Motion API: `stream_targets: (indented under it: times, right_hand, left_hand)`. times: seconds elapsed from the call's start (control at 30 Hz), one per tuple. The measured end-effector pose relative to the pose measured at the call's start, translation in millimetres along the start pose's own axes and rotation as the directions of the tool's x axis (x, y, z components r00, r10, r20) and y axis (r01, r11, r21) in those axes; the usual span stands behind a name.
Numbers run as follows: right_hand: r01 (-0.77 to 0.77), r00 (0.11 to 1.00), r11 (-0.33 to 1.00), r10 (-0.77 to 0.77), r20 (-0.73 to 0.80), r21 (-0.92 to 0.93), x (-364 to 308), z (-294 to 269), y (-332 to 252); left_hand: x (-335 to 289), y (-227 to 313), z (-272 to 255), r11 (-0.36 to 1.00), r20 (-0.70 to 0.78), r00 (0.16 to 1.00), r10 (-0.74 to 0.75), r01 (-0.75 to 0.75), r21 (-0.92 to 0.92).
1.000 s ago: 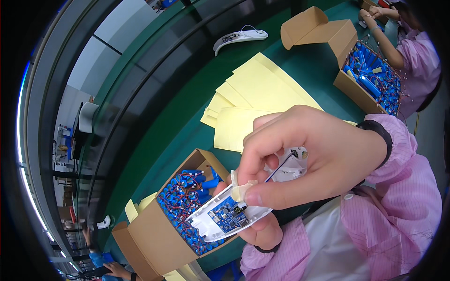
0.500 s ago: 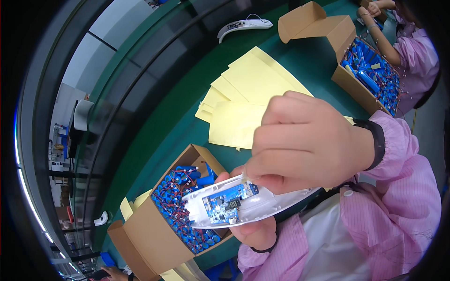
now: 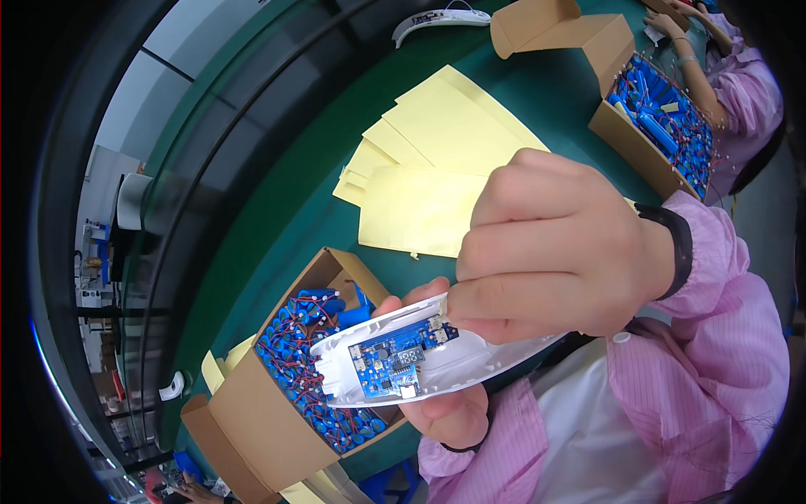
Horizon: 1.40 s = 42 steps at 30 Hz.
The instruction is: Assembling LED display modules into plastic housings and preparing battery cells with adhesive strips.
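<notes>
My left hand (image 3: 453, 416) grips a long, curved white plastic shell (image 3: 445, 375) from beneath, with fingertips showing over its far edge. Inside the shell's left part lies a blue circuit board (image 3: 378, 374) with a small digit display (image 3: 408, 357). Above the shell, my right hand (image 3: 554, 244) is closed, thumb and forefinger pinched at the board's upper right corner by the shell's far rim. Whatever those fingertips hold is hidden, and the right hand also covers part of the shell's right end.
Left of the shell, an open cardboard box (image 3: 273, 420) holds blue wired battery cells (image 3: 294, 336). Yellow sheets (image 3: 420, 202) fan out beyond my hands. Another battery box (image 3: 630, 151) stands far right, near a co-worker's arm (image 3: 701, 88). A second white shell (image 3: 437, 21) lies at the back.
The shell and board have shifted slightly left and up in the picture, as has the background. The display's digits look clearer. My right hand keeps its pinch at the same corner.
</notes>
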State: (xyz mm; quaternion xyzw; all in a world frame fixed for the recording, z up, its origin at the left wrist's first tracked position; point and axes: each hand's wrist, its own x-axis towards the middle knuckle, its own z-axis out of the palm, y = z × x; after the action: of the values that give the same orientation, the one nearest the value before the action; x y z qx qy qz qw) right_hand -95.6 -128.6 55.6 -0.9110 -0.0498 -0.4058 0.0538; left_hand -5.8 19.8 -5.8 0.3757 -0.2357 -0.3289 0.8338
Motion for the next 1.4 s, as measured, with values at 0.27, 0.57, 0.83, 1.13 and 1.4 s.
stream_targets:
  times: [0.27, 0.57, 0.83, 1.13, 1.4]
  right_hand:
    - [-0.346, 0.935, 0.876, 0.352, 0.044, 0.336, 2, 1, -9]
    - [-0.286, 0.952, 0.926, 0.303, -0.037, 0.245, -7, 0, -12]
    - [-0.266, 0.956, 0.916, 0.29, -0.037, 0.299, -6, 2, -7]
    - [-0.182, 0.981, 0.923, 0.194, -0.004, 0.338, -6, -1, 1]
    - [-0.092, 0.996, 0.947, 0.088, 0.025, 0.309, -11, 1, -2]
  left_hand:
    - [-3, -1, -2, 0.926, 0.098, 0.982, 0.164, -0.187, 0.329]
    - [2, -12, -4, 0.954, 0.067, 0.96, 0.271, -0.278, 0.115]
    - [4, -16, -13, 0.946, 0.107, 0.947, 0.303, -0.312, 0.083]
    - [0, -15, -15, 0.961, 0.141, 0.962, 0.236, -0.252, 0.113]
    - [-10, -15, -15, 0.912, 0.014, 0.967, 0.253, -0.243, 0.331]
